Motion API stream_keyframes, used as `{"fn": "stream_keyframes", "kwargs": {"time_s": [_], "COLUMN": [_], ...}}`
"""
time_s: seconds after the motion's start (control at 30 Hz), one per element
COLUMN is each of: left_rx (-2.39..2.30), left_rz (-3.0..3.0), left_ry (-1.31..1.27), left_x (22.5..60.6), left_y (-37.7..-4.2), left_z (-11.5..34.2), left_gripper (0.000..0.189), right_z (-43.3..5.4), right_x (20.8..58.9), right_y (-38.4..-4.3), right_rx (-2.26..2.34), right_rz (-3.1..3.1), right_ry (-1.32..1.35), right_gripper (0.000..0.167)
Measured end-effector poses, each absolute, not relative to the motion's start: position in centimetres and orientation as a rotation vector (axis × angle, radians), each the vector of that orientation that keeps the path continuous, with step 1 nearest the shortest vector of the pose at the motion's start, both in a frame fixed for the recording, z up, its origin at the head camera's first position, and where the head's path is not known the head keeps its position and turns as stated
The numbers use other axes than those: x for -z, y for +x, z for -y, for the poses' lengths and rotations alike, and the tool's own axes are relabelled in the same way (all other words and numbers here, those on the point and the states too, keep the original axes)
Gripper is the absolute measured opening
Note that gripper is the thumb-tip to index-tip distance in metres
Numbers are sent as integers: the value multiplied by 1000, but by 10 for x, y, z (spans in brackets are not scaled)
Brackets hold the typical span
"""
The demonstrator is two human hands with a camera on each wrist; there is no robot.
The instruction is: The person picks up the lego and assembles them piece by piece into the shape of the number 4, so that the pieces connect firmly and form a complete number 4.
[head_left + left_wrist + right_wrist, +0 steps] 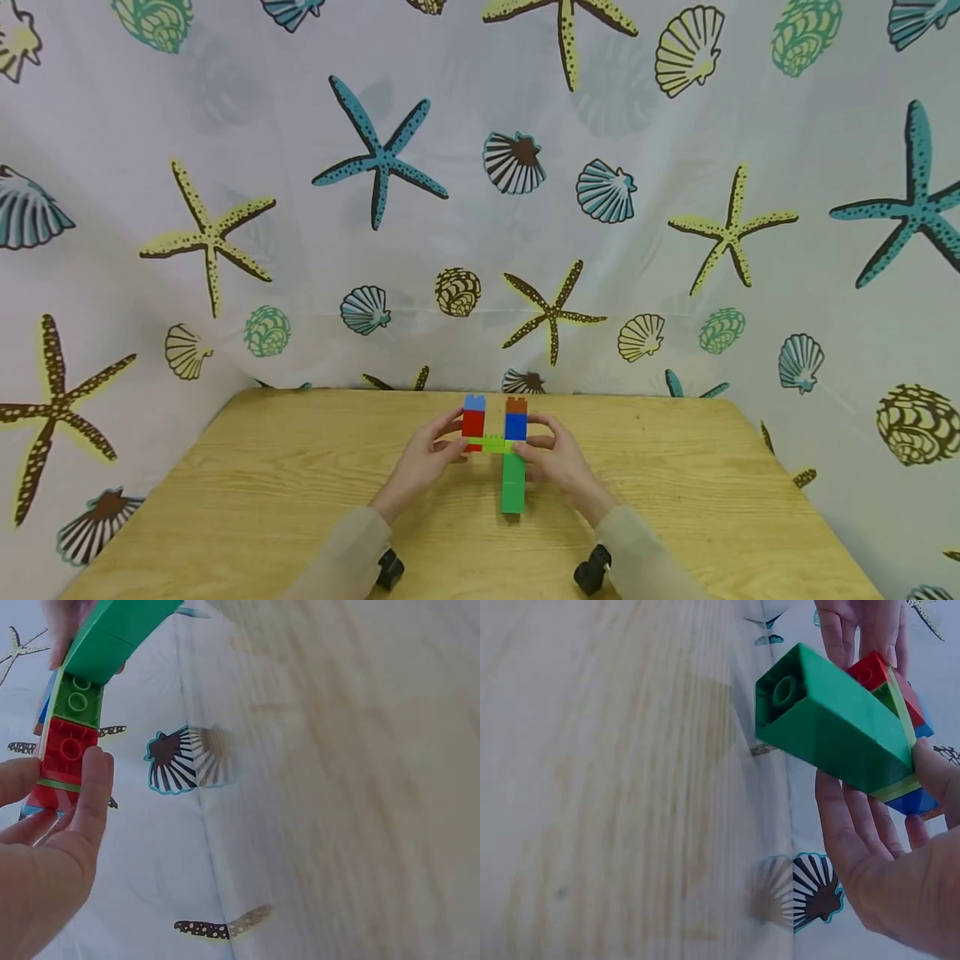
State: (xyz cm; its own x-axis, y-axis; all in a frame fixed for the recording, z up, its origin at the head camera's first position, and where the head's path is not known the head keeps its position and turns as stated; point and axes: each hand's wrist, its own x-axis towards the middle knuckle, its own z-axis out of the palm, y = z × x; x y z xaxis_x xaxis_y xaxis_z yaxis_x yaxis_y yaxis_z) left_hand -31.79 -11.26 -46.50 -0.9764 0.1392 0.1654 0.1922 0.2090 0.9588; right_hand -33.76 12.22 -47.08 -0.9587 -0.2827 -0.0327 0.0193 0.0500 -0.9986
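Note:
A joined structure of toy building blocks is held up above the table between both hands. Its flat lime green block [492,443] bridges two stacks. On the left stand a red block [473,423] and a light blue block [475,402]; a further red block [70,746] sits underneath. The right stack has a dark blue block [515,427] and a brown block [516,406] on top, with green blocks [513,483] hanging below. My left hand [429,457] pinches the left stack between thumb and fingers. My right hand [558,458] grips the right stack around the lime block's end.
The wooden table [300,483] lies beneath the hands. Behind it hangs a white curtain [450,225] printed with starfish and shells, meeting the table's far edge. A dark wrist camera [592,570] sits at the right sleeve, another camera [390,569] at the left.

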Motion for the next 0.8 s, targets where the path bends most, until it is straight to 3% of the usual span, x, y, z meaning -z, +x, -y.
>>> {"fn": "stream_keyframes", "kwargs": {"time_s": [0.53,0.8], "left_rx": [2064,2100], "left_rz": [2553,2635], "left_ry": [42,73], "left_x": [478,480], "left_y": [-334,-339], "left_z": [122,127], "left_gripper": [50,51], "right_z": [-124,-124], "right_x": [481,484], "right_y": [-353,-356], "right_rx": [1851,1813], "right_rz": [-1952,-1924], "right_ry": [-231,-163], "right_gripper": [61,62]}}
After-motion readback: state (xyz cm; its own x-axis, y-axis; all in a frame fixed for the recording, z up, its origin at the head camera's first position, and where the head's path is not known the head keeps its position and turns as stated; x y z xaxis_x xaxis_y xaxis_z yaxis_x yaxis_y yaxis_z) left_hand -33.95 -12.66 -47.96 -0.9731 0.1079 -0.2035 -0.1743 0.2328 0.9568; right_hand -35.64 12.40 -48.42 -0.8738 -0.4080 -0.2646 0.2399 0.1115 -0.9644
